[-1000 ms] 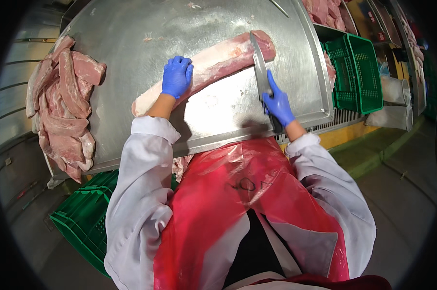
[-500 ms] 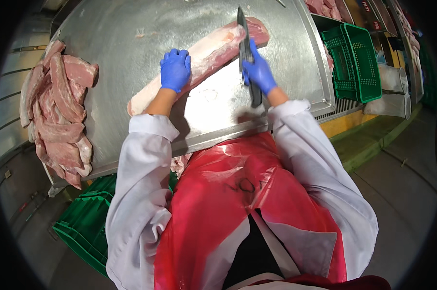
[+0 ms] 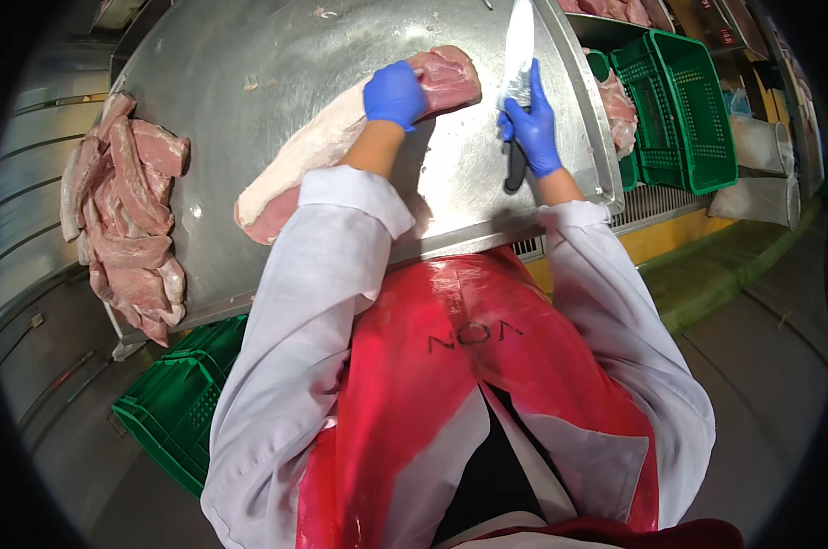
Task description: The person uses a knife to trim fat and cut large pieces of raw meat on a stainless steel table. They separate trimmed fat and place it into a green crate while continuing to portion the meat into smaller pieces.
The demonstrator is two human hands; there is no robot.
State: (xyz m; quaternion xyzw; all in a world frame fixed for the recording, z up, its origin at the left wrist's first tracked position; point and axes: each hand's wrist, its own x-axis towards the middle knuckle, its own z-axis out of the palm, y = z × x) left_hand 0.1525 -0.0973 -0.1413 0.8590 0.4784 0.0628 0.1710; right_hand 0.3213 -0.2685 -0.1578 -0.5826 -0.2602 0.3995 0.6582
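Observation:
My left hand (image 3: 394, 95) in a blue glove has its fingers curled on the long pale pork loin (image 3: 306, 165) near its upper right end. The loin lies diagonally on a stainless steel tray table (image 3: 208, 64), fat side up along much of it. My right hand (image 3: 534, 130), also gloved, holds a large knife (image 3: 522, 41) by its black handle, the shiny blade pointing away from me, just right of the loin's end and off the meat. At the left edge lies a heap of cut pork strips (image 3: 125, 215).
A green crate (image 3: 675, 110) stands right of the table beside more meat (image 3: 615, 119), with two steel cylinders (image 3: 748, 201) below it and trays of meat (image 3: 615, 14) beyond. Another green crate (image 3: 162, 412) sits low at my left. A raised green ledge (image 3: 698, 284) runs along the right.
My left hand has moved up and right along the loin and closed its grip. The knife has come off the meat to the right, with the blade now pointing away from me.

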